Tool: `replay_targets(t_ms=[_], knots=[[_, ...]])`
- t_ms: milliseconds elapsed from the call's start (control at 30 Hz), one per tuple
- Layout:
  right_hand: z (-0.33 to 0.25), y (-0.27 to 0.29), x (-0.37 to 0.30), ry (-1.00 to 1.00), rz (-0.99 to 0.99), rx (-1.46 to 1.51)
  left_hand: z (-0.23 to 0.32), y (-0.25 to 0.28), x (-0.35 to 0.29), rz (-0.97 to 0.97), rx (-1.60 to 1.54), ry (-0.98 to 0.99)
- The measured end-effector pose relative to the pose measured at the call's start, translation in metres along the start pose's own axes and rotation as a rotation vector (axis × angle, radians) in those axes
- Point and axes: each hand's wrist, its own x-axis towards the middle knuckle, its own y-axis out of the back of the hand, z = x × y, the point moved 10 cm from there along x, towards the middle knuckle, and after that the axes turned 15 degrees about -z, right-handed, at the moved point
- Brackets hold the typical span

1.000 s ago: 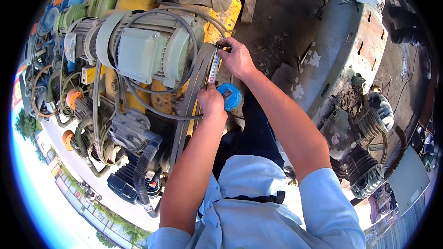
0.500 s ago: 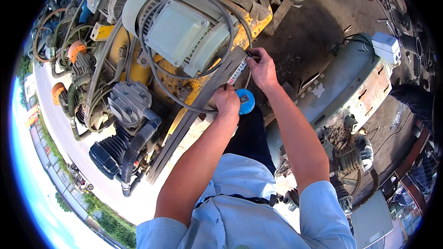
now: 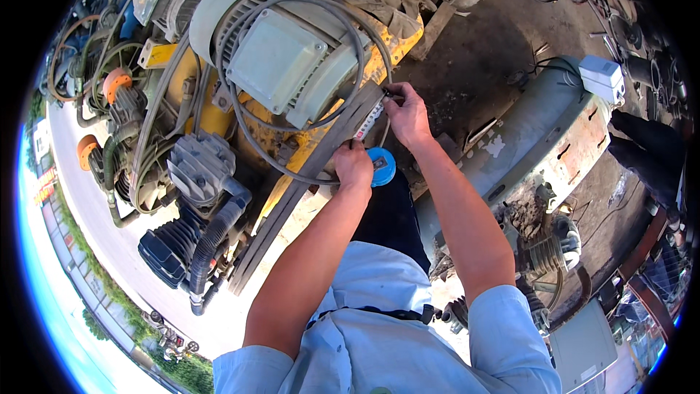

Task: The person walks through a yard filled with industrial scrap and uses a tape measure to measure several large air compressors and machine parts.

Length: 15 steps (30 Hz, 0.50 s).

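A white tape measure blade lies along the edge of a long dark grey stack of belt-like strips. My left hand is closed at the blade's lower end, fingers pressed against the strips. Beside it sits the round blue tape measure case, partly hidden behind the hand. With thumb and forefinger pinched, my right hand holds the blade's upper end at the top of the strips. Just behind the strips stands a grey-green electric motor with a loop of grey cable around it.
Compressor-like machines with a finned grey cylinder and black corrugated hose fill the left side. To the right lies a long grey tank with a white box on it. A person's dark-clothed leg shows at far right.
The view has shifted slightly, moving the scene a little in the picture. Both hands keep their places on the tape and strips. The dark leg at far right has moved further into view.
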Motion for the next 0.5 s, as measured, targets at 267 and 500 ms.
replay_targets(t_ms=[267,500], knots=[[0.002,0.000,0.001,-0.032,-0.001,-0.016,-0.009,0.002,0.006,0.016,-0.039,0.014],[0.000,-0.001,0.000,-0.040,-0.021,0.025,0.002,0.000,-0.002,0.000,-0.023,-0.004]])
